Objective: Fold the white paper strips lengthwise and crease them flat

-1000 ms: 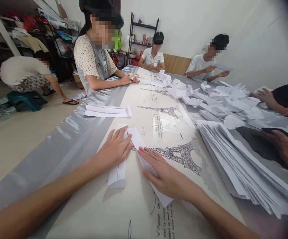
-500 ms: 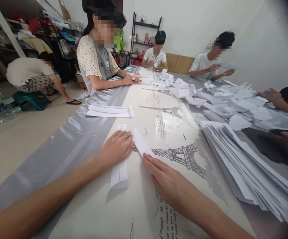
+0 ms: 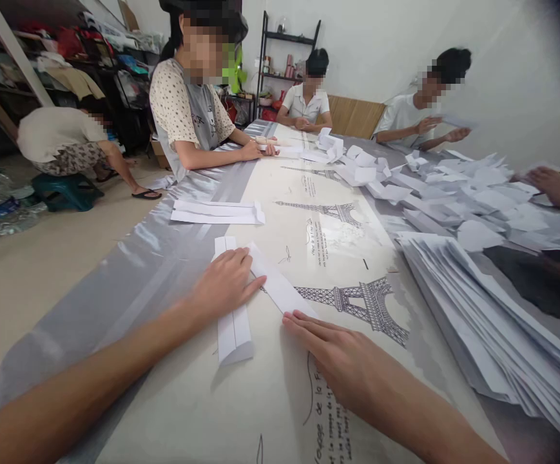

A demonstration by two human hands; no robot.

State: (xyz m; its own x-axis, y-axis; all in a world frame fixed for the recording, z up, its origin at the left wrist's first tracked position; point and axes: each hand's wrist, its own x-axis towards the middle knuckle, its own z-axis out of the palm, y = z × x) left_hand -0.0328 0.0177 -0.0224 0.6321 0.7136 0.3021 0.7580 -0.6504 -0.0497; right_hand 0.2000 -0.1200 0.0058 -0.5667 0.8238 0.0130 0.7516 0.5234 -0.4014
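Note:
My left hand (image 3: 229,277) presses down on a folded white paper strip (image 3: 234,338) lying lengthwise on the table, its fingers bent over the strip. Its thumb stretches onto a second, slanting white paper strip (image 3: 277,283), which meets the first one beneath my fingers. Whether the two are one piece is hidden. My right hand (image 3: 330,345) has its fingertips closed together at the lower end of the slanting strip, with the thumb tucked out of sight. Farther up the table lies another folded paper piece (image 3: 216,212), apart from both hands.
A thick stack of folded paper (image 3: 473,309) lies at the right, with a heap of folded pieces (image 3: 458,193) behind it. The tablecloth (image 3: 173,399) has printed towers. Several people sit around the table; one person (image 3: 62,132) bends on a green stool (image 3: 67,190) at left.
My left thumb has spread out over the slanting strip. My right hand has shifted slightly right and down, and more of that strip shows between my hands.

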